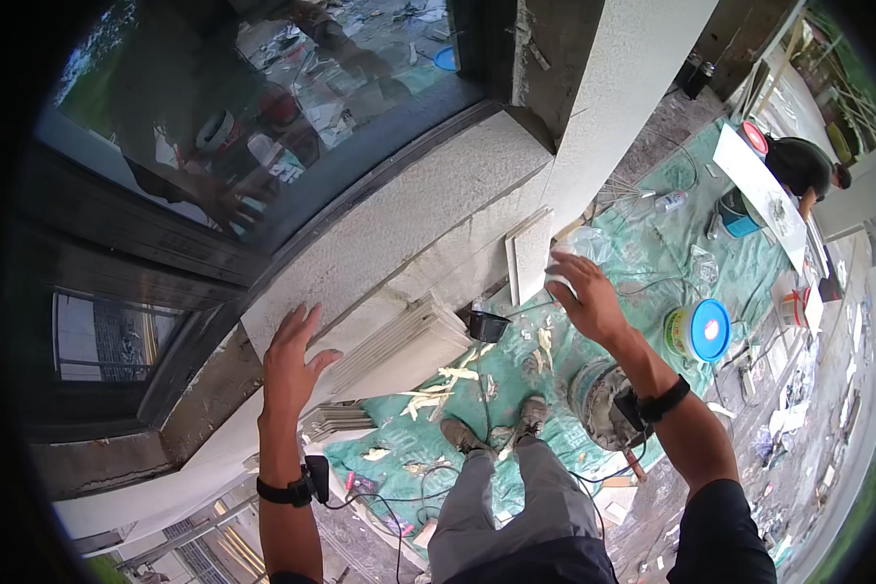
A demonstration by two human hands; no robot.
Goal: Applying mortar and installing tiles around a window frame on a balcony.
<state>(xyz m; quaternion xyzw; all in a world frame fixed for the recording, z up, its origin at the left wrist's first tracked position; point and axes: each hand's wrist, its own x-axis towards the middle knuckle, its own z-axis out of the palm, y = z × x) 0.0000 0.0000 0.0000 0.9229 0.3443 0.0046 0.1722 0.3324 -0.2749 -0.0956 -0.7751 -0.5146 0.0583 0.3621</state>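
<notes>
My left hand (pixel 292 355) lies flat with fingers spread against a pale stone slab (pixel 389 229) on the wall below the window. My right hand (pixel 582 292) is raised in front of the wall corner, its fingers curled around a small white object; what it is I cannot tell. A loose pale tile (pixel 529 255) leans against the wall just left of that hand. A stack of similar tiles (pixel 404 346) leans at the wall's foot between my hands. My legs and shoes (pixel 492 428) stand on a green tarp (pixel 642 263).
A small black tub (pixel 488 325) sits by the tile stack. A dirty bucket (pixel 599 401) stands by my right foot, and a tub with a blue lid (pixel 699 329) beyond it. Tile scraps and cables litter the tarp. Another person (pixel 803 167) bends over a white board at far right.
</notes>
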